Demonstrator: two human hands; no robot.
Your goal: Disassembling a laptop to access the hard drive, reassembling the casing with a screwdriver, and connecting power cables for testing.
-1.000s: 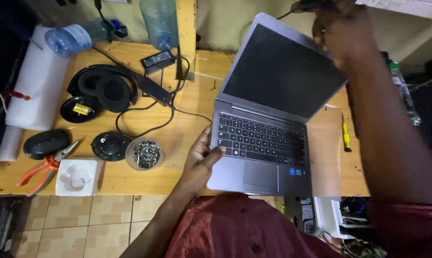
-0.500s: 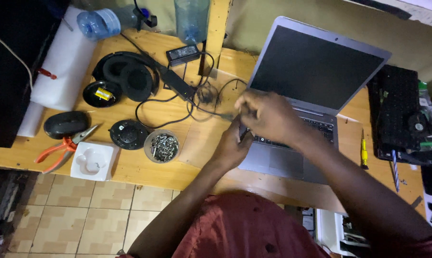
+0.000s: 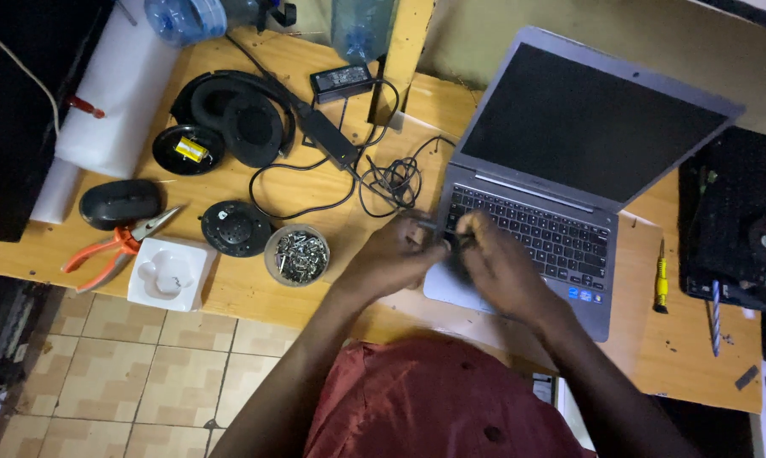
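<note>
An open grey laptop (image 3: pixel 569 170) with a dark screen sits on the wooden table (image 3: pixel 230 293). My left hand (image 3: pixel 395 254) and my right hand (image 3: pixel 497 267) meet over the laptop's front left corner. Both pinch the thin end of a black charger cable (image 3: pixel 391 182), which runs from a tangled loop beside the laptop's left edge. The plug itself is mostly hidden between my fingers. The cable leads back to a black power adapter (image 3: pixel 328 140).
Left of my hands stand a round tin of screws (image 3: pixel 296 254), a black round part (image 3: pixel 234 227), a white tray (image 3: pixel 171 273), orange pliers (image 3: pixel 111 250), a black mouse (image 3: pixel 118 202) and headphones (image 3: pixel 234 110). A yellow screwdriver (image 3: pixel 661 276) and a dark device (image 3: pixel 730 220) lie to the right.
My right hand left the top of the laptop lid and came down to the left front corner. My left hand moved off the laptop's front, and both now pinch the cable end.
</note>
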